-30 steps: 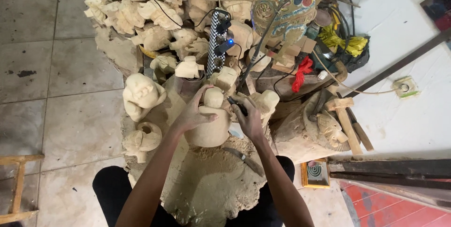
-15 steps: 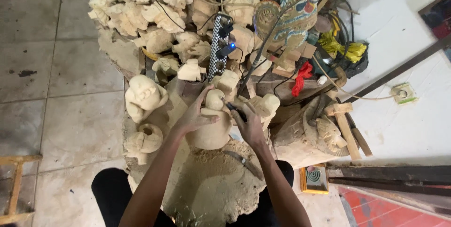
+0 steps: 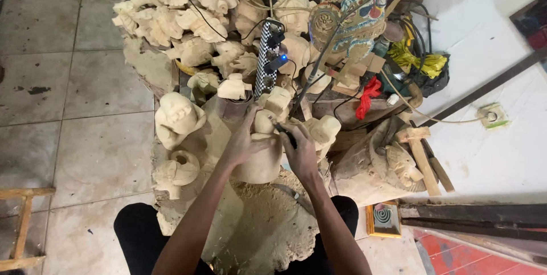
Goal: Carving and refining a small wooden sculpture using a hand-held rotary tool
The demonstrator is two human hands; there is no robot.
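The left hand (image 3: 244,141) clasps the carving (image 3: 259,158) on the dusty worktop (image 3: 268,229), the right hand (image 3: 301,151) pinches a dark tool (image 3: 286,134) against it; a slip could gouge the wood.

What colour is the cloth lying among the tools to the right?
Bright red cloth, seen in the head view.

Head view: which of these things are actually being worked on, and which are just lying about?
In hand:
pale wooden carving, gripped by left hand
dark tool in right hand

Lying about:
heap of unfinished carvings
power strip
wooden mallet
red cloth
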